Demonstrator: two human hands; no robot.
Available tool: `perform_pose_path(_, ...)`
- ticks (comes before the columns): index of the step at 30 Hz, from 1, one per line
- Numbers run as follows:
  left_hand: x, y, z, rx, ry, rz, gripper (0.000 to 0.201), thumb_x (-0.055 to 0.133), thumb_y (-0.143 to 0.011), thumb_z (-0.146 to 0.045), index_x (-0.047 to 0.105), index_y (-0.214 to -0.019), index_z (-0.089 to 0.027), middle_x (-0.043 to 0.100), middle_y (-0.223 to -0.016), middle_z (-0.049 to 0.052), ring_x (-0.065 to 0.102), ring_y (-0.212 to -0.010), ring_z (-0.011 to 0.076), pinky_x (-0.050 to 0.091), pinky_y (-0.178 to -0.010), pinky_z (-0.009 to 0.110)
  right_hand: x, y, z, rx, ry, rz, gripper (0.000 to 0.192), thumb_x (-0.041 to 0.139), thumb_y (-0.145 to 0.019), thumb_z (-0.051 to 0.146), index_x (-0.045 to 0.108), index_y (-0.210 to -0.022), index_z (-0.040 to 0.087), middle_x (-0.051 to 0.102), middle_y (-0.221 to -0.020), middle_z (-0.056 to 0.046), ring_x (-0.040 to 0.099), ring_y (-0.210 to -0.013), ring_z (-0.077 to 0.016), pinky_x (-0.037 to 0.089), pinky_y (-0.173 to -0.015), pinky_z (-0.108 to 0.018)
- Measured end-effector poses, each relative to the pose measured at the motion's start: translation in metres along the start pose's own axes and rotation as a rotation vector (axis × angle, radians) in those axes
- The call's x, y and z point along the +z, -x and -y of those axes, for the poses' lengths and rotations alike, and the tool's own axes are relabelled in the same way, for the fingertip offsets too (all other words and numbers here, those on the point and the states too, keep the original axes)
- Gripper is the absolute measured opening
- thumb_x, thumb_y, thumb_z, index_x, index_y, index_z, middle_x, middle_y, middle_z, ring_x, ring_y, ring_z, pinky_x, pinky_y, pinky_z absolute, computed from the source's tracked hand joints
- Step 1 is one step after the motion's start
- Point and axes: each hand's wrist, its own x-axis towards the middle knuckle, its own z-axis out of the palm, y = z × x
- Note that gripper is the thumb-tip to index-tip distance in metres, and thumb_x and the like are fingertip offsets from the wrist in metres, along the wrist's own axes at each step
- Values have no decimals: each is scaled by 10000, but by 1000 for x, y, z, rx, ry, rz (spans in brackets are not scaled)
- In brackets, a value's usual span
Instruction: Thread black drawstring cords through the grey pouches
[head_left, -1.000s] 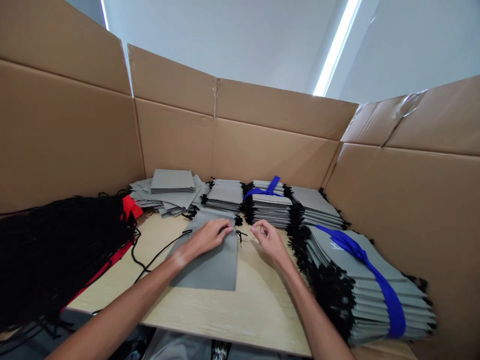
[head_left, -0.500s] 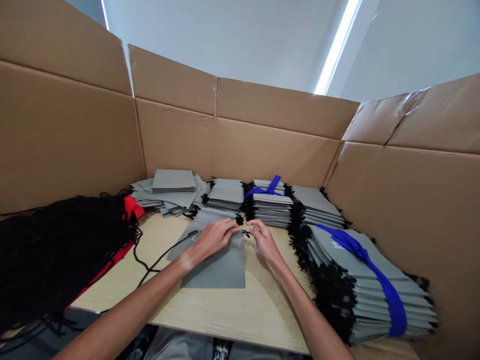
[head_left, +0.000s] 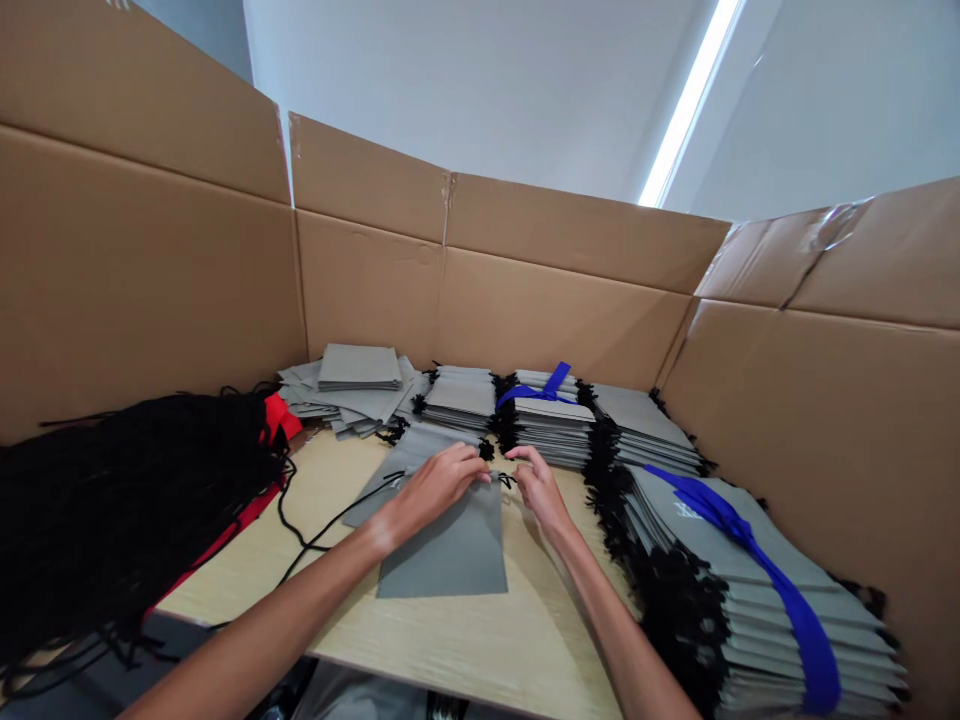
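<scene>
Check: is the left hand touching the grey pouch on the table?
Touching. The head view shows the left hand lying flat on the upper end of the grey pouch, fingers pressed onto the fabric.

Both hands sit boxed in: just ahead of them a row of grey pouch stacks (head_left: pixel 541 425) blocks the way, and right of the right hand (head_left: pixel 541 492) a tall banded stack (head_left: pixel 757 590) crowds close. Left of the left hand (head_left: pixel 429 490), bare surface (head_left: pixel 330 490) lies open up to the black cord heap (head_left: pixel 120 500). Cardboard walls (head_left: pixel 525 300) close everything in.
</scene>
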Motion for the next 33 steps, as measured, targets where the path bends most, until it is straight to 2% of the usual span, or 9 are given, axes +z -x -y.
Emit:
perform_pose_path(3,2,0,-1,12,1,1,280,516,-1115,-185,782,-1032,-209,713,-960,75,644,-967,252,485,-820,325,4,0,-4,-24,28,23,370,559,-717,394,654,-1044,250,333,-581,103,303,-540,-145,270,-548,-245)
perform_pose_path(6,4,0,0,16,6,-10,283,515,-1117,-188,787,-1044,-213,722,-971,73,645,-962,244,488,-823,325,9,4,-9,-78,121,14,324,555,-810,416,690,-1045,238,467,-622,62,433,-597,-176,354,-602,-272)
perform_pose_path(10,7,0,0,15,-32,-35,278,524,-1125,-202,790,-1046,-216,726,-944,68,643,-933,244,473,-798,329,14,11,-8,-178,293,36,318,495,-939,388,757,-1026,229,767,-959,-70,664,-906,-260,488,-812,-344)
perform_pose_path(13,10,1,1,-10,-53,-56,256,551,-1123,-226,791,-1034,-227,725,-936,62,644,-920,244,467,-791,334,15,16,-5,-190,359,105,358,450,-987,380,777,-997,235,798,-1076,-89,692,-1030,-291,494,-898,-371)
perform_pose_path(19,16,0,6,-66,37,-102,218,571,-1111,-250,774,-1036,-223,742,-980,66,674,-958,241,513,-849,339,16,16,-10,-183,399,176,344,519,-999,466,729,-870,227,734,-851,-47,642,-839,-258,465,-767,-333)
perform_pose_path(23,9,-2,13,-77,100,-168,241,540,-1121,-270,753,-1020,-220,776,-997,74,693,-994,249,542,-915,364,8,5,-16,-164,328,103,339,567,-932,514,627,-754,231,635,-752,-26,557,-764,-229,424,-700,-311)
perform_pose_path(26,-2,-2,25,-118,72,-308,247,530,-1119,-311,763,-1086,-237,798,-1083,86,695,-1086,272,540,-1019,423,-7,-3,-17,-147,224,34,364,591,-860,563,542,-695,242,550,-715,-13,504,-747,-212,400,-681,-297)
perform_pose_path(30,-10,-2,45,-307,225,-475,275,605,-1045,-417,738,-1206,-239,788,-1252,110,705,-1216,296,546,-1104,483,-27,-7,-17,-62,45,7,369,648,-799,569,486,-698,254,428,-691,22,411,-683,-178,373,-637,-273)
perform_pose_path(33,-9,-5,54,-493,509,-465,474,724,-916,-583,703,-1214,-216,808,-1210,132,761,-1151,309,601,-1042,484,-30,-7,-20,11,-60,12,400,700,-766,590,489,-715,254,400,-695,35,368,-652,-162,347,-602,-264)
